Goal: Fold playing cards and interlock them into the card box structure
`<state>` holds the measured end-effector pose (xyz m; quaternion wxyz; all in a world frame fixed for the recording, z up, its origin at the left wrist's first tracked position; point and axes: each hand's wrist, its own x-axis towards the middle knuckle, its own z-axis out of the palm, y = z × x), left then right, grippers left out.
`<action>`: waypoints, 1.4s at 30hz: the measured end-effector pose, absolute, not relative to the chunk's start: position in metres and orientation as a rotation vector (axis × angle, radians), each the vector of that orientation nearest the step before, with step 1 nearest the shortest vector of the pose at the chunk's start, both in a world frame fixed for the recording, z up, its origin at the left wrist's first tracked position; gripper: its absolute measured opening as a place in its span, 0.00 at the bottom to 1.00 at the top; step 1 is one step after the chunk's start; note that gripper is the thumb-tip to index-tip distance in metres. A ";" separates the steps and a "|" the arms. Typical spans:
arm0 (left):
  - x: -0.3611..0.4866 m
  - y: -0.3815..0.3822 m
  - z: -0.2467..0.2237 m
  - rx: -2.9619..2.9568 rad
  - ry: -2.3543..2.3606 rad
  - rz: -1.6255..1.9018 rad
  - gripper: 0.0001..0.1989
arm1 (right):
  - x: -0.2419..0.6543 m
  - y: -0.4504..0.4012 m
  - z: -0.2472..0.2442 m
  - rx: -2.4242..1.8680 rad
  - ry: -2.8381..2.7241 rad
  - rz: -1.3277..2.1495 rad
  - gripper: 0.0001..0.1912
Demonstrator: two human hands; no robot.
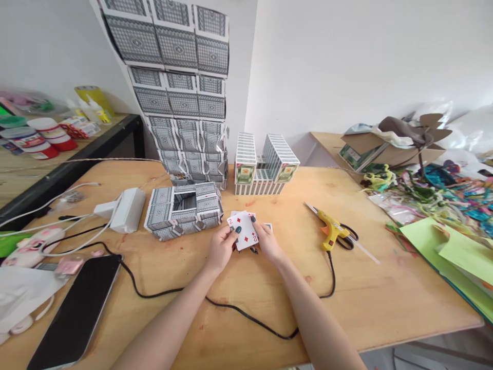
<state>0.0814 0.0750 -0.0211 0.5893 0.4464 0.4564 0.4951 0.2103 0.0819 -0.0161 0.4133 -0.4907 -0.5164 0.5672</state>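
Observation:
Above the middle of the table, my left hand pinches a two of diamonds playing card by its left edge, thumb on the face. My right hand grips the cards from the right, its thumb on a second red card mostly hidden behind the first. A further card shows partly beyond my right fingers, on the table. Just left of my hands lies a block built of folded playing cards with a square opening on top. Behind it rises a tall stack of similar card blocks.
Card boxes stand stacked at the back. A yellow glue gun and scissors lie to the right. The glue gun's black cord crosses in front. Left are a phone and power strip; green paper is far right.

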 end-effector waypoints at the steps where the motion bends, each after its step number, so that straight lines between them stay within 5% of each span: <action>1: 0.081 0.075 -0.022 1.043 1.068 1.156 0.14 | 0.208 0.081 -0.017 -1.218 -1.310 1.411 0.23; 13: 0.079 0.073 -0.033 1.318 1.317 1.215 0.12 | 0.205 0.079 -0.019 -1.264 -1.549 0.935 0.17; 22: 0.080 0.077 -0.035 1.247 1.314 1.327 0.13 | 0.196 0.073 -0.021 -1.135 -1.292 1.335 0.14; 42: 0.075 0.081 -0.035 1.181 1.112 1.336 0.14 | 0.204 0.078 -0.017 -1.047 -1.140 1.424 0.18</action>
